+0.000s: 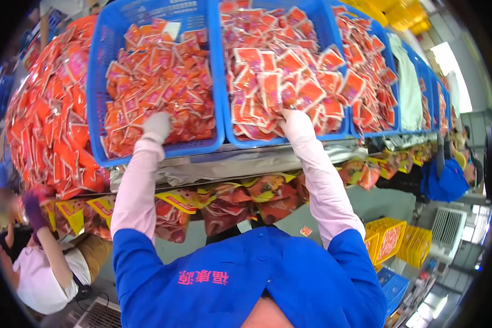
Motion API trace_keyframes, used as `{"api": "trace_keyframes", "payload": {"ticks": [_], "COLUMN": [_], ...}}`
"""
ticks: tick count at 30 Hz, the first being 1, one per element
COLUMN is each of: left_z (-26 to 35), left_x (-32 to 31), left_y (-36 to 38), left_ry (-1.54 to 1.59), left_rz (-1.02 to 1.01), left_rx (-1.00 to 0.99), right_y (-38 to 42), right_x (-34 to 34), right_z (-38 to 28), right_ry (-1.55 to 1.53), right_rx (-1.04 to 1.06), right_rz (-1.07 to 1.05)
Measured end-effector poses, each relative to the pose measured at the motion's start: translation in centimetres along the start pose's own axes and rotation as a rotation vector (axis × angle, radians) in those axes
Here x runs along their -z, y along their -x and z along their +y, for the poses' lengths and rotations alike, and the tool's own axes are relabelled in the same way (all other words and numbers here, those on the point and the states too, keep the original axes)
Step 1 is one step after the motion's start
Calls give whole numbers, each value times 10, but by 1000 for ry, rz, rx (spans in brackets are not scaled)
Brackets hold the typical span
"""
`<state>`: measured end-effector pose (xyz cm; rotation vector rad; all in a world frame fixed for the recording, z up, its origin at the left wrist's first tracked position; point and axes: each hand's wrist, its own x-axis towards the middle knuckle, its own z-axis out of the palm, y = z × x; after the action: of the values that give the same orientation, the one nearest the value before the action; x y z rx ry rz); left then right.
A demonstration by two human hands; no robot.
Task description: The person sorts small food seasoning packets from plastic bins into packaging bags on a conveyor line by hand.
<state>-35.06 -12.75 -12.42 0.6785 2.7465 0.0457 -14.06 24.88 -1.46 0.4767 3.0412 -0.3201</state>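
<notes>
My left hand (157, 127), in a white glove, rests at the near side of a blue crate (95, 109) full of small red-and-white sachets (164, 76). Its fingers are curled down among them, and what they grip is hidden. In the neighbouring blue crate (220, 71), my right hand (298, 126) is also gloved in white. Its thumb and fingers are closed at the lower edge of a red sachet (270, 93) on the heap.
Larger red packs (54, 120) are piled at left, near a co-worker's purple-gloved hand (34, 210). Printed bags (227, 205) hang along the table's front edge. More blue crates continue rightward, where a person in blue (448, 177) stands. Yellow crates (391, 240) stand behind at right.
</notes>
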Motion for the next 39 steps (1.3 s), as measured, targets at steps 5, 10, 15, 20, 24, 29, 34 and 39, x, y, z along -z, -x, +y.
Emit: {"api": "trace_keyframes", "payload": {"ticks": [5,10,15,20,24,29,34,39], "left_z": [62,211,223,200,189,116,30,1], "left_x": [114,90,33,17,25,104,2,-14], "left_y": [116,253,286,290,286,197,3,-16], "left_ry": [1011,901,260,-251,-97,465,34,-29], "left_rz": [145,154,8,50,5,174,-342,-299], "left_rx": [-106,-798,-534,-737,-764,-346,172,5], "right_y": [39,118,169,169,150,93,-30,-43], "right_x": [53,86,18,-148,-62,51,40,-13], "right_z": [19,-11,-49,-115,-111,-122,-46,-14], "right_ry": [-627,-1390,-478,385,142,-244,-32,-129], "right_rx": [-93,64,538,648,632,445,-166,-23], "right_rz": [15,-357,-677,-710,-747,-616,73,259]}}
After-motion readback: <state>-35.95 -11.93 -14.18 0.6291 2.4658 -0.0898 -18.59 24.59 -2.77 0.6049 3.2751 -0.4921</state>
